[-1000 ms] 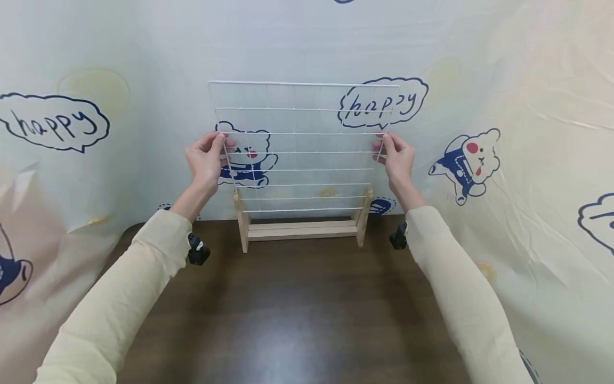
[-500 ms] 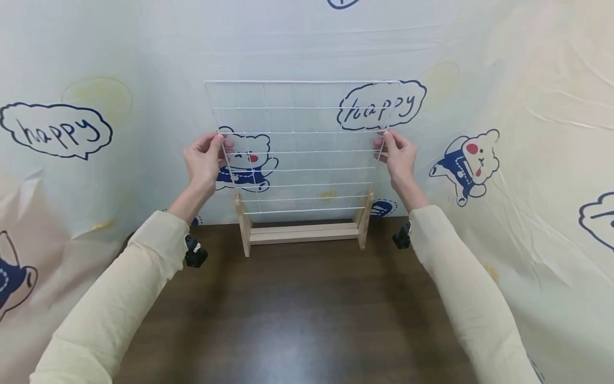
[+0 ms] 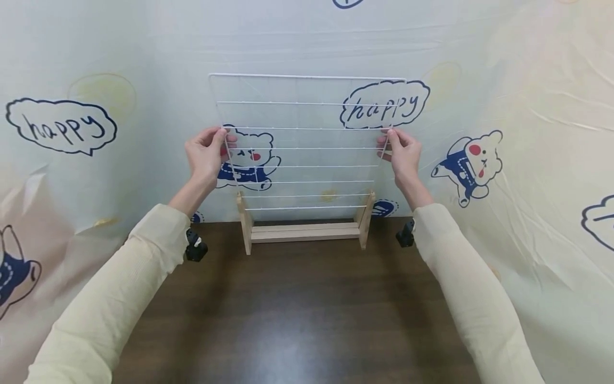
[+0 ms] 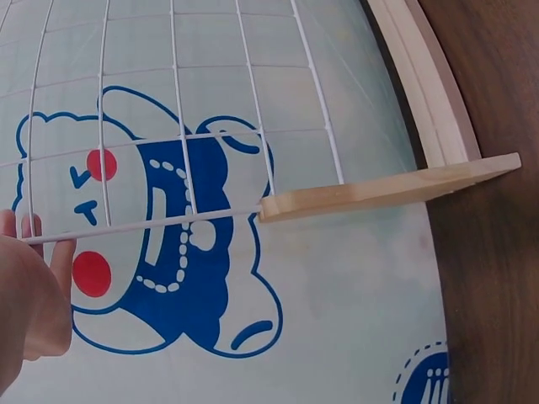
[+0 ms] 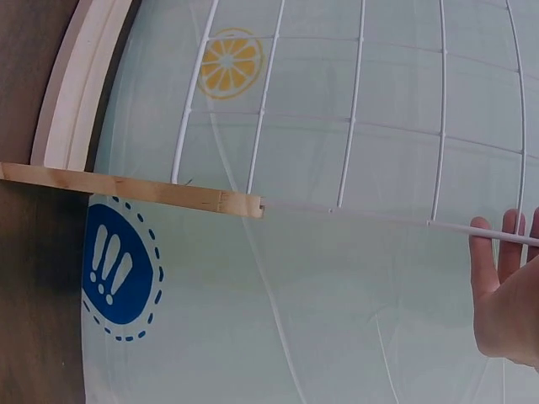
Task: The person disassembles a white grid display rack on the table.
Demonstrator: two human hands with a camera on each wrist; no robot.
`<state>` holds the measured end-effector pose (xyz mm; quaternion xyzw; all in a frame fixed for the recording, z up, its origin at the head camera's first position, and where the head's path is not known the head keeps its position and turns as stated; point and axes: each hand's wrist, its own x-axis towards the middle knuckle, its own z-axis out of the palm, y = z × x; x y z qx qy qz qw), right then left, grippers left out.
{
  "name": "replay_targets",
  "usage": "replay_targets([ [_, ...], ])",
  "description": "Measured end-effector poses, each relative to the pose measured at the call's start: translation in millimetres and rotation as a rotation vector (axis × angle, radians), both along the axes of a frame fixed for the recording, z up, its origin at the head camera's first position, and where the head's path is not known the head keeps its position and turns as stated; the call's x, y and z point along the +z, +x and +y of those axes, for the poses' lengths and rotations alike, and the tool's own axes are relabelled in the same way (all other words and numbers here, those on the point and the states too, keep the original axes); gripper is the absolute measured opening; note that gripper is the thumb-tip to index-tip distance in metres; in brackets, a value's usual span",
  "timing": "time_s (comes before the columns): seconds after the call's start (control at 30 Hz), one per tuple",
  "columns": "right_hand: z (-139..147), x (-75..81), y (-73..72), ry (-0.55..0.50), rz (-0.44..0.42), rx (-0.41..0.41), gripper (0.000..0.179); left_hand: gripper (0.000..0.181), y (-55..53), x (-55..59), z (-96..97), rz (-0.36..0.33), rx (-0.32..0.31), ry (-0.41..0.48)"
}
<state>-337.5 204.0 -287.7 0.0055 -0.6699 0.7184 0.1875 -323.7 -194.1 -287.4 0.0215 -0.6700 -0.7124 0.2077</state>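
Note:
A white wire grid panel (image 3: 307,128) stands up in front of me, its lower end between the two side pieces of a pale wooden stand (image 3: 307,232). My left hand (image 3: 205,154) pinches the panel's left edge wire between thumb and fingers, well above the wood. On the opposite edge, my right hand (image 3: 405,154) pinches the wire at about the same height. In the left wrist view, the edge wire meets the tip of a wooden side piece (image 4: 362,197). The right wrist view shows the other side piece (image 5: 143,188) with a notch at its end, where the wire meets it.
The stand rests at the back of a dark brown wooden table (image 3: 288,309). Behind it hangs a pale printed cloth (image 3: 307,32) with bears and lettering, which also runs down both sides. A small black device sits at each wrist.
Both hands keep their grip and have risen very slightly with the panel, whose top edge sits a little higher. The stand stays in place; the head view has shifted a little.

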Motion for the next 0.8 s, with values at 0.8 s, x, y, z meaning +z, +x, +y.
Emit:
replay_targets([
  [0.8, 5, 8.8, -1.5, 0.04, 0.012, 0.009, 0.027, 0.028, -0.8, 12.4, -5.7, 0.012, -0.048, 0.01],
])
